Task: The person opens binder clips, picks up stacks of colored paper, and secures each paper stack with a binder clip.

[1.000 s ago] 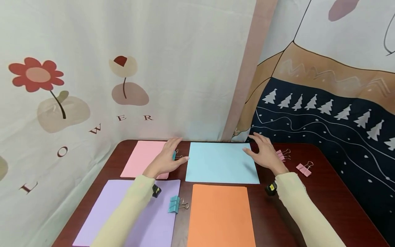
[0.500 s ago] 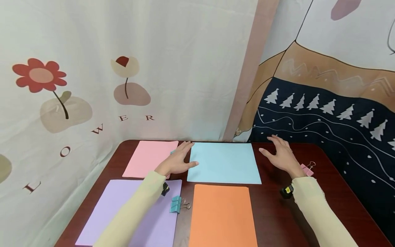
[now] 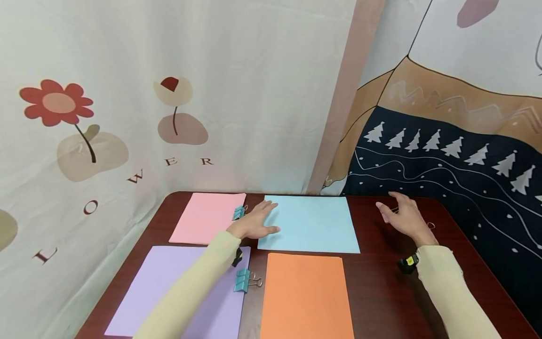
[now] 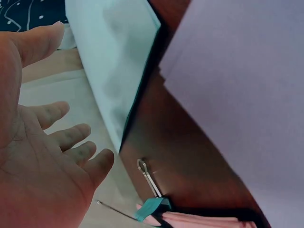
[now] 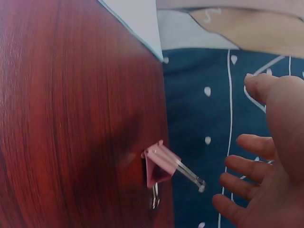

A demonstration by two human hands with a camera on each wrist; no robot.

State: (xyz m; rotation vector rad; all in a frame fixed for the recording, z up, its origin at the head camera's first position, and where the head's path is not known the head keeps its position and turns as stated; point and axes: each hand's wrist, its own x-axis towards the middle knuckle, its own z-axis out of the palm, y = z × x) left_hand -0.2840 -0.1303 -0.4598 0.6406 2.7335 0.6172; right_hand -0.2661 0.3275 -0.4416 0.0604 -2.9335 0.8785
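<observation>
My left hand point(image 3: 256, 222) hovers with relaxed fingers over the left edge of the light blue paper stack point(image 3: 311, 225). In the left wrist view its palm point(image 4: 42, 161) holds nothing, and a teal binder clip point(image 4: 154, 206) grips the pink paper stack point(image 4: 199, 220) below. At the back right, my right hand point(image 3: 406, 220) is above the table, fingers spread and thumb apart. A pink binder clip point(image 5: 161, 164) stands on the table near it, apart from the fingers in the right wrist view. In the head view the hand mostly hides the pink clips.
Purple paper point(image 3: 169, 273), with a teal binder clip point(image 3: 242, 281) on its right edge, lies front left. Orange paper point(image 3: 306, 296) lies front centre. Pink paper point(image 3: 207, 216) is at the back left. A printed curtain point(image 3: 254, 117) hangs right behind the table point(image 3: 381, 292).
My right hand has moved right, away from the blue paper to above the pink binder clips. The left hand has shifted right, from over the pink paper to the blue paper's left edge.
</observation>
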